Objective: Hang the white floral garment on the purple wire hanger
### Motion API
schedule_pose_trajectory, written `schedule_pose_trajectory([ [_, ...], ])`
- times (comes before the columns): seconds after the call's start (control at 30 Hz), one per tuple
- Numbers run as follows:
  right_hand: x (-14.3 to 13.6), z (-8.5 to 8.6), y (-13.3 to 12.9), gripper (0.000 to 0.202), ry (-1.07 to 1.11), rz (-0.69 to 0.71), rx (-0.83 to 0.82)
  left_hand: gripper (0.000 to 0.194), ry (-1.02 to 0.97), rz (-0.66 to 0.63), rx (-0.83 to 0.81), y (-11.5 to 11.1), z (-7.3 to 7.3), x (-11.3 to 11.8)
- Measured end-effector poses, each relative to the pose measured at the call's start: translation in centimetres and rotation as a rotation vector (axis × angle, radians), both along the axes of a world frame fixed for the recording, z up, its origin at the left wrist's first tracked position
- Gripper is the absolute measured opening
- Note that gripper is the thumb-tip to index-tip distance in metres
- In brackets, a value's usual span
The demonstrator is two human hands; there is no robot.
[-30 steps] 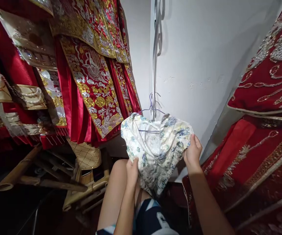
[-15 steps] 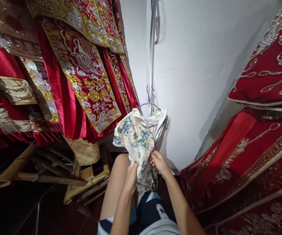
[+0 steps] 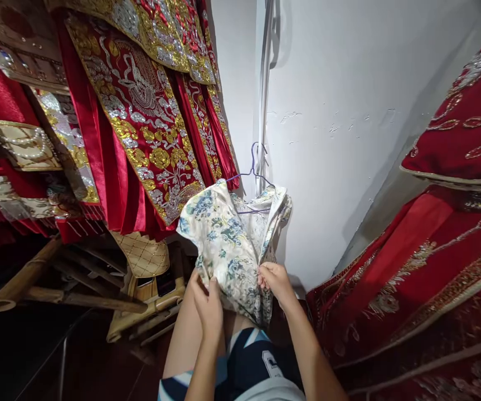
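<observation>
A cream garment [image 3: 227, 239] with blue, yellow and green flowers hangs on a thin purple hanger [image 3: 252, 167] in front of me. Its neckline gapes, showing the hanger's lower bar and the printed inner side. My left hand [image 3: 207, 298] is at the garment's lower left side, the cloth edge pinched between thumb and fingers. With thumb and fingertips, my right hand [image 3: 272, 278] grips the front edge of the cloth, right of the middle. The lower part of the garment hangs over my lap.
Red costumes with gold and silver embroidery [image 3: 156, 133] hang at the left. More red beaded garments [image 3: 416, 267] fill the right side. A bamboo chair [image 3: 98, 301] stands low on the left. Behind the hanger, a metal pole [image 3: 264, 83] runs up the white wall [image 3: 332, 67].
My left hand has moved left and slightly down, spreading the garment's front wider. My right hand keeps its grip at the front edge. The view has shifted slightly.
</observation>
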State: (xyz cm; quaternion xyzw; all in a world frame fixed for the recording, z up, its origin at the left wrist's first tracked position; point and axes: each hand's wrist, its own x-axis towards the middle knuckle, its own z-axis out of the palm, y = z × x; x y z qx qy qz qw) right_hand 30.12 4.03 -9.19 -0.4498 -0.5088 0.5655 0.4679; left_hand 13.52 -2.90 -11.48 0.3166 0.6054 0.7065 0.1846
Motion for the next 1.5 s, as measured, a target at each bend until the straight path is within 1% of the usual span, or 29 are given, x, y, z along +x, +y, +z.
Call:
schedule_pose_trajectory([
  [0.03, 0.3, 0.3, -0.3, 0.02, -0.019, 0.022, -0.015, 0.05, 0.111, 0.07, 0.02, -0.2, -0.3, 0.1],
  [0.07, 0.5, 0.6, -0.6, 0.019, -0.036, 0.041, -0.029, 0.048, 0.207, 0.073, 0.027, -0.3, -0.6, 0.3],
  [0.1, 0.6, 0.8, -0.9, 0.019, -0.047, 0.055, -0.038, 0.044, 0.29, 0.019, 0.03, -0.3, -0.6, 0.7],
  [0.17, 0.3, 1.3, -1.4, 0.019, -0.037, 0.087, -0.032, 0.038, 0.412, -0.17, 0.041, 0.1, -0.3, 1.9],
  [0.2, 0.0, 1.5, -1.5, 0.02, -0.021, 0.114, -0.021, 0.033, 0.438, -0.267, 0.051, 0.4, -0.1, 2.7],
  [0.23, -0.3, 1.9, -1.5, 0.02, -0.003, 0.146, -0.005, 0.027, 0.432, -0.344, 0.06, 0.9, 0.2, 3.4],
  [0.3, -0.9, 3.1, -0.8, 0.02, 0.025, 0.185, 0.03, 0.015, 0.354, -0.438, 0.069, 1.8, 0.6, 4.6],
  [0.37, -1.3, 5.5, 0.6, 0.019, 0.048, 0.15, 0.074, 0.022, 0.331, -0.467, 0.058, 2.6, 0.9, 5.3],
  [0.4, -1.4, 7.0, 1.6, 0.018, 0.064, 0.1, 0.106, 0.025, 0.372, -0.471, 0.043, 2.9, 0.9, 5.3],
  [0.53, -1.6, 14.3, 6.0, 0.018, 0.226, -0.166, 0.261, 0.026, 0.638, -0.502, -0.027, 3.3, 0.5, 5.4],
  [0.6, -1.8, 17.0, 7.7, 0.019, 0.277, -0.205, 0.265, 0.025, 0.735, -0.524, -0.061, 2.9, 0.1, 5.6],
  [0.63, -1.9, 17.8, 8.2, 0.019, 0.291, -0.213, 0.26, 0.023, 0.779, -0.538, -0.081, 2.7, -0.2, 5.8],
  [0.7, -1.9, 18.7, 8.6, 0.018, 0.312, -0.218, 0.249, 0.02, 0.854, -0.593, -0.13, 2.4, -0.7, 6.0],
  [0.77, -1.7, 18.6, 8.4, 0.016, 0.345, -0.204, 0.256, 0.017, 0.884, -0.683, -0.18, 2.4, -0.7, 5.8],
  [0.8, -1.6, 18.4, 8.2, 0.015, 0.357, -0.189, 0.265, 0.015, 0.88, -0.738, -0.192, 2.6, -0.4, 5.5],
  [0.83, -1.4, 18.1, 8.0, 0.016, 0.362, -0.173, 0.28, 0.012, 0.861, -0.787, -0.185, 3.0, 0.4, 5.0],
  [0.87, -1.2, 17.8, 7.8, 0.017, 0.357, -0.156, 0.3, 0.008, 0.828, -0.821, -0.155, 3.5, 1.5, 4.6],
  [0.9, -1.0, 17.6, 7.7, 0.018, 0.345, -0.138, 0.324, 0.008, 0.787, -0.835, -0.103, 4.2, 3.0, 4.0],
  [0.97, -0.8, 17.3, 7.5, 0.02, 0.312, -0.119, 0.366, 0.02, 0.68, -0.76, 0.048, 6.0, 7.2, 3.1],
  [1.07, -0.5, 17.4, 7.3, 0.022, 0.265, -0.111, 0.41, 0.032, 0.621, -0.539, 0.293, 9.2, 14.3, 2.3],
  [1.13, -0.4, 17.7, 7.3, 0.022, 0.228, -0.115, 0.443, 0.028, 0.712, -0.537, 0.35, 11.3, 18.3, 2.4],
  [1.2, -0.3, 17.8, 7.6, 0.022, 0.191, -0.137, 0.478, 0.016, 0.865, -0.513, 0.375, 12.7, 21.1, 3.0],
  [1.27, -0.3, 17.2, 8.2, 0.02, 0.161, -0.185, 0.491, 0.017, 0.952, -0.449, 0.397, 13.3, 22.7, 3.6],
  [1.3, -0.4, 16.6, 8.4, 0.02, 0.15, -0.211, 0.48, 0.018, 0.944, -0.404, 0.414, 13.3, 23.3, 3.6],
  [1.33, -0.5, 15.7, 8.5, 0.021, 0.141, -0.232, 0.461, 0.017, 0.889, -0.357, 0.431, 13.2, 23.7, 3.3],
  [1.37, -0.6, 14.6, 8.5, 0.022, 0.135, -0.242, 0.435, 0.016, 0.771, -0.316, 0.448, 13.1, 24.0, 2.6],
  [1.43, -0.7, 12.1, 7.8, 0.022, 0.134, -0.232, 0.373, 0.014, 0.42, -0.227, 0.462, 12.9, 24.0, 0.3],
  [1.47, -0.8, 10.9, 7.2, 0.021, 0.14, -0.216, 0.346, 0.014, 0.211, -0.187, 0.456, 12.9, 23.8, -1.2],
  [1.5, -0.8, 9.8, 6.4, 0.018, 0.15, -0.199, 0.322, 0.017, 0.053, -0.145, 0.447, 12.9, 23.2, -2.8],
])
